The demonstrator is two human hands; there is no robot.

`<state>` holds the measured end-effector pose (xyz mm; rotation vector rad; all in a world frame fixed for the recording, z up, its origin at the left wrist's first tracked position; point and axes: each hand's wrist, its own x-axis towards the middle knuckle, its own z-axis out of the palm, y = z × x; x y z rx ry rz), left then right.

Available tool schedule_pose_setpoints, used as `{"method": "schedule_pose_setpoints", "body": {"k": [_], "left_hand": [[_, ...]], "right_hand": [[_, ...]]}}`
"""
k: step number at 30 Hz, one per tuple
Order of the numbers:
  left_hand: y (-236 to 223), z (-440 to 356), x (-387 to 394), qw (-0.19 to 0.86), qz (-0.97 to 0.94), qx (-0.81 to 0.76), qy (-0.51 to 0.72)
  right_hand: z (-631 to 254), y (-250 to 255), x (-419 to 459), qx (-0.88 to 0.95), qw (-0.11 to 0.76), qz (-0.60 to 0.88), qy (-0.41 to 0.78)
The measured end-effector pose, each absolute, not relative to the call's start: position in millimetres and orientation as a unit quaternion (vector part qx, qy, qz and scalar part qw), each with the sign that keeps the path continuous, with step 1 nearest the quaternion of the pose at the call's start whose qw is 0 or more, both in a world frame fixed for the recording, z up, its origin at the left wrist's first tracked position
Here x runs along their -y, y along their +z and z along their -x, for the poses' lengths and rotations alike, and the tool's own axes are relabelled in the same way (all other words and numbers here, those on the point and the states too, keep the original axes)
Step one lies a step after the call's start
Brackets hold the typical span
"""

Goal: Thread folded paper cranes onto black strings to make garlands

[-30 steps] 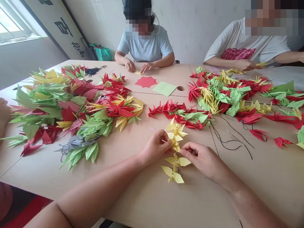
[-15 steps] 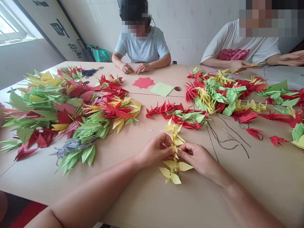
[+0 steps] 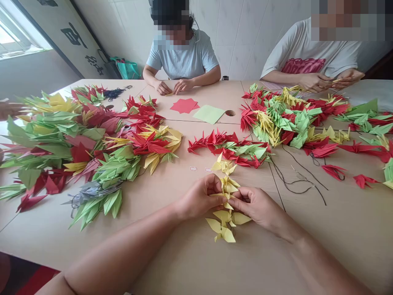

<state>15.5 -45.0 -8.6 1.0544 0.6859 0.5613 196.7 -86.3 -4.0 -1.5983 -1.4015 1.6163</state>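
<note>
A string of yellow paper cranes (image 3: 226, 192) lies on the beige table (image 3: 172, 246) in front of me. My left hand (image 3: 201, 196) pinches the string at its middle from the left. My right hand (image 3: 256, 207) pinches the same spot from the right, fingertips almost touching the left ones. Both hands are closed on the cranes. More yellow cranes (image 3: 225, 227) of the string fan out just below my fingers, and a few (image 3: 224, 165) lie beyond them.
Big heaps of green, red and yellow cranes (image 3: 76, 143) cover the left; a red-green garland (image 3: 230, 147) and another heap (image 3: 291, 119) lie ahead and right. Black thread (image 3: 294, 180) trails at right. Two people fold paper across the table near red (image 3: 184, 105) and green sheets (image 3: 210, 114).
My two hands have drawn together on the yellow string, the right one sliding left and up to meet the left. The person at far right brought both hands together.
</note>
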Motion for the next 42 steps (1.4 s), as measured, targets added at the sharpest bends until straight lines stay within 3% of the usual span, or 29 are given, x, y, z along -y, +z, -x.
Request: {"method": "schedule_pose_setpoints", "body": {"k": [10,42], "left_hand": [[-4.7,-12.4,41.3,0.756,-0.522,-0.314,0.237],[-4.6,-11.4,38.5,0.774,-0.504,-0.311,0.226]], "right_hand": [[-197.9,0.4,84.5,0.481,0.271,0.560,0.618],[-197.0,3.9,86.1,0.489,0.278,0.551,0.617]]}}
